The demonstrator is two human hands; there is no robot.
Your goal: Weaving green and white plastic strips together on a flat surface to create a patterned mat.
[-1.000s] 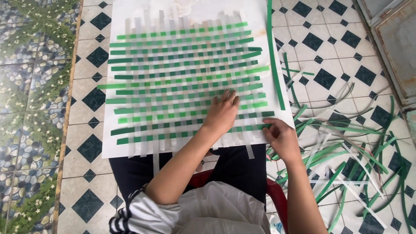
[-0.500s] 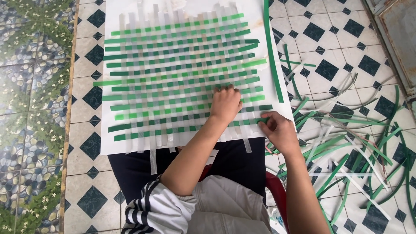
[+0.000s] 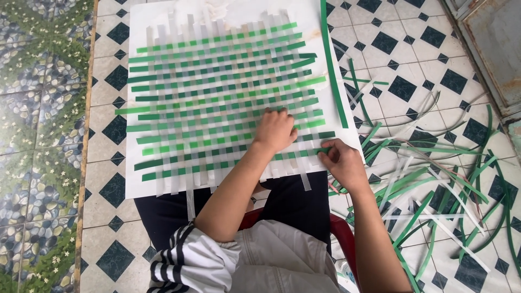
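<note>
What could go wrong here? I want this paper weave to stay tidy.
The left hand presses the woven mat while the right hand works a green strip at its lower right edge; a hard tug might tear it or skew neighbouring rows. The loose strip ends at the bottom could slip out.

Woven mat (image 3: 217, 97) green/white checks; floor tiles (image 3: 401, 49) white w/ dark diamonds; sleeve (image 3: 184, 260) striped blk/wht.
</note>
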